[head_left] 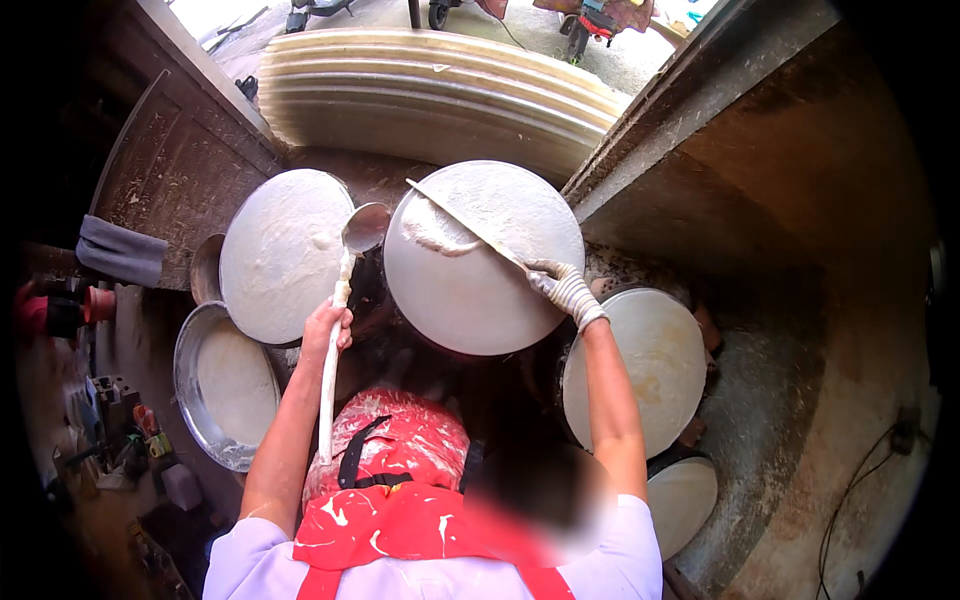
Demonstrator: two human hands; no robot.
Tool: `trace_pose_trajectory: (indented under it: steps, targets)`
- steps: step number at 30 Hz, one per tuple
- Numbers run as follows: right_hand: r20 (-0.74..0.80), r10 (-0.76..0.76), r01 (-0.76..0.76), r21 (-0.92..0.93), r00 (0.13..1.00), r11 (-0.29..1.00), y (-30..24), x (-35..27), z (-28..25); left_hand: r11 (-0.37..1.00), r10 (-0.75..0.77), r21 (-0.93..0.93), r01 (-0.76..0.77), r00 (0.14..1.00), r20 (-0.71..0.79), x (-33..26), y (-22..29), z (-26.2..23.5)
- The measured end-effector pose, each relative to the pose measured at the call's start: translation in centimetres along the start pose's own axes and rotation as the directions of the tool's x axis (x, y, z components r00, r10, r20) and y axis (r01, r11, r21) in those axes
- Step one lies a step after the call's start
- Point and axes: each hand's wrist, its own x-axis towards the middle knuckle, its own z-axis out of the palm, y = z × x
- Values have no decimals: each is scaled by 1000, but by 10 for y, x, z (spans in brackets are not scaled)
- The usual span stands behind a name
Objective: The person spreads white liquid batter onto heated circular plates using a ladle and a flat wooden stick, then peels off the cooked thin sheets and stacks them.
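Note:
My left hand [328,328] is closed round the long pale handle of a metal ladle [366,228], whose bowl hangs between two round griddles. My right hand [568,292], in a whitish glove with a ribbed cuff, grips one end of a long thin flat scraper [465,222]. The scraper lies slanted across the middle griddle [460,315], reaching its far left rim. White batter [510,205] covers the far part of that griddle, with a thick ridge along the blade. The nearer part looks smooth and pale.
A white-coated griddle [285,260] stands at left, above a metal basin [187,390] of pale batter. Another coated griddle [635,370] is under my right forearm, with a smaller round one [683,505] below. A corrugated sheet [430,90] crosses the doorway; a grey cloth [120,250] hangs left.

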Motion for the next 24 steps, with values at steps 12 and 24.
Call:
trace_pose_trajectory:
  steps: [12, 24]
  targets:
    - [-158, 15, -7, 50, 987, 999, 16, -54, 16, 975, -37, 221, 38, 999, -7, 23, -1, -22]
    - [-365, 50, 2, 141, 930, 990, 9, -192, 90, 931, -134, 356, 78, 982, 136, -43, -2, -64]
